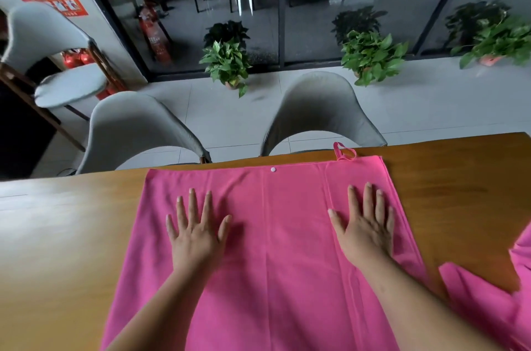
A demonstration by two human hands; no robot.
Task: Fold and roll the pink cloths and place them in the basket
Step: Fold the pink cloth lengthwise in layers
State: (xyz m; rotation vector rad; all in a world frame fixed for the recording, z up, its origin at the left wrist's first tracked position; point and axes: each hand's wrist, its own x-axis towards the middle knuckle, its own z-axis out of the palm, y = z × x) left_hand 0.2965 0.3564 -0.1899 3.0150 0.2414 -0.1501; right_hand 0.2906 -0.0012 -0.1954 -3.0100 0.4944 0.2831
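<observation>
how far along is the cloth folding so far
Early. Done: one pink cloth is spread flat on the wooden table. In hand: the left hand and right hand lie open, palms down on it; no fold or roll shows. Left: folding, rolling, another pink cloth at right, and the basket, which is not in view.

Both hands, left [198, 238] and right [366, 231], and forearms are bare, without rings or sleeves.

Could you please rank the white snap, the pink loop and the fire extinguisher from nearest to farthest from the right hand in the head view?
From the right hand, flat on the cloth:
1. White snap: ahead and to the left, near the cloth's far edge.
2. Pink loop: ahead, at the far edge; close to the snap's distance.
3. Fire extinguisher: far left, by the glass.
</observation>
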